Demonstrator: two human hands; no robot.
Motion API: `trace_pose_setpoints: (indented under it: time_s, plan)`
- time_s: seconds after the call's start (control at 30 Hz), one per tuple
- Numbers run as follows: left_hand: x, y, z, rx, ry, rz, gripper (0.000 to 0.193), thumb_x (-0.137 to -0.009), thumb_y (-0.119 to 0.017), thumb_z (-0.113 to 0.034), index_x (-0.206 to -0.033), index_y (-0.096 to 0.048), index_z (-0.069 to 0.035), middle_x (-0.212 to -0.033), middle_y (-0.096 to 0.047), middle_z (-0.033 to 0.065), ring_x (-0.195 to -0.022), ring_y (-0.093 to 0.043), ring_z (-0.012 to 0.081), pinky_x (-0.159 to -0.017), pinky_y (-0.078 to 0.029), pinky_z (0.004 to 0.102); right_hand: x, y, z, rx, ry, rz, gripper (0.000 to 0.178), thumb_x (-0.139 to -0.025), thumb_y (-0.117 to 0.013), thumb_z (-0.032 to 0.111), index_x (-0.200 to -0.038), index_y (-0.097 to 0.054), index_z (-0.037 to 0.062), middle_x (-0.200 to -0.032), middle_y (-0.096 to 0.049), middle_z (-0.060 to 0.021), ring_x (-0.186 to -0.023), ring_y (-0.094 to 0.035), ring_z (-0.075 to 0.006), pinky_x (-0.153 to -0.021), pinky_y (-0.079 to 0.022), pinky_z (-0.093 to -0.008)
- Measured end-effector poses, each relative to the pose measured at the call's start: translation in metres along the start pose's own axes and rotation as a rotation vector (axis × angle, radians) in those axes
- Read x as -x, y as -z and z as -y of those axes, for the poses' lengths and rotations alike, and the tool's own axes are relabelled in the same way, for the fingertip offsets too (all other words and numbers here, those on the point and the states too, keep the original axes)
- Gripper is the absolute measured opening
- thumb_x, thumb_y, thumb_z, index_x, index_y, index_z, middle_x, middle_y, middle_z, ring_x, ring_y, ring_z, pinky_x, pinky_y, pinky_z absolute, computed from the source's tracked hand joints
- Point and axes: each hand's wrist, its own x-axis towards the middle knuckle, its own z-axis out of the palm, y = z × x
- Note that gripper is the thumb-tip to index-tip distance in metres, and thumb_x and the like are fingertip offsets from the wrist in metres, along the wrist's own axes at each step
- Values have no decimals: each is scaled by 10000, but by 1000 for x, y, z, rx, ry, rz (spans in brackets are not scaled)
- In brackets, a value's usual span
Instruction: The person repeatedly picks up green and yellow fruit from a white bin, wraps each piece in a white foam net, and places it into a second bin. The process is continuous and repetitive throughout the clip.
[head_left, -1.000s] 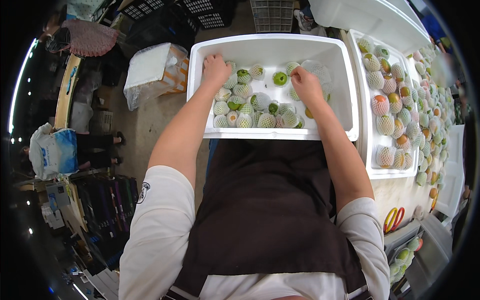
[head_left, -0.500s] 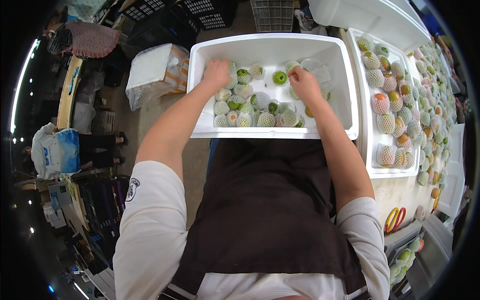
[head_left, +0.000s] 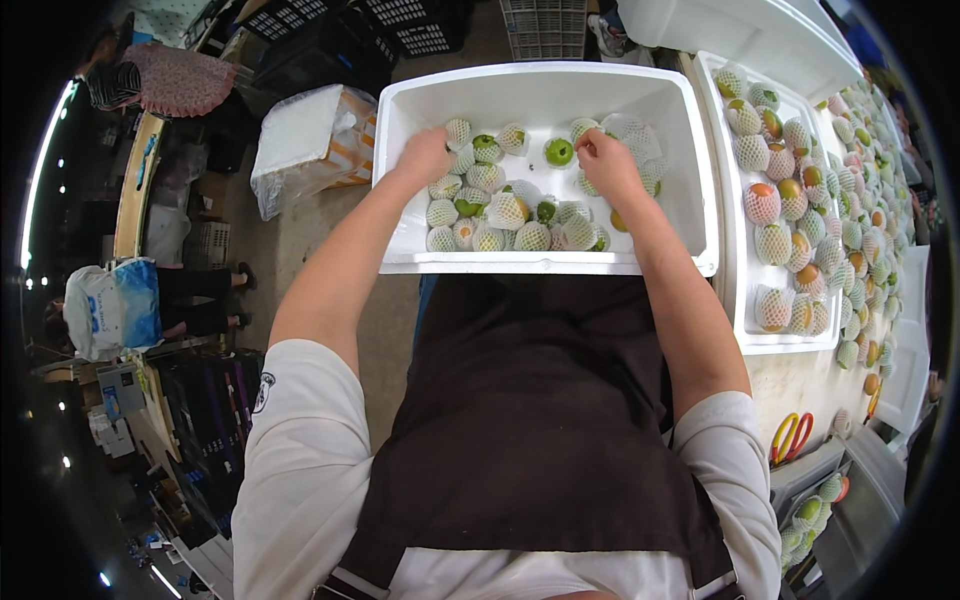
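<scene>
Right hand [head_left: 610,168]: fingers curled, green fruit [head_left: 559,152] just left; left hand [head_left: 427,157]: fingers hidden. I can't tell either's grip.

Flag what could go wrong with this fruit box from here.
The green fruit beside the right grip shows bare skin; a knock might bruise it. The left grip is close beside netted fruit and could nudge it. If tilted, the white box might let loosely spaced fruit roll.
</scene>
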Motion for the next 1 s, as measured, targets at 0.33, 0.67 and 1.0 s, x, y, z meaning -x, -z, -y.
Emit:
trace_pose_setpoints:
  time_s: [0.33,0.67,1.0]
  plan:
    - [7,1,-33,314,191,347,630,-746,-741,-373,-1184,-502,11,-1133,-579,244,-1035,-598,374,-848,-506,440,0,2,1,12,-27,24,179,-844,-552,161,-915,-655,33,-843,-678,-162,-787,-640,-339,-713,-500,-413]
    - [54,28,-133,56,17,500,719,-787,-639,-565,-1172,-569,38,-1079,-653,243,-987,-645,367,-861,-506,413,-3,-3,-9,2,-74,61,192,-848,-546,174,-929,-654,38,-825,-676,-162,-778,-638,-328,-719,-497,-414]
    - [42,-7,-113,355,-71,467,665,-682,-723,-417,-1140,-544,30,-1037,-634,265,-981,-620,383,-849,-498,413,3,1,-2,-184,-286,485,308,-877,-558,263,-1058,-614,21,-804,-681,-106,-613,-662,-166,-607,-518,-339]
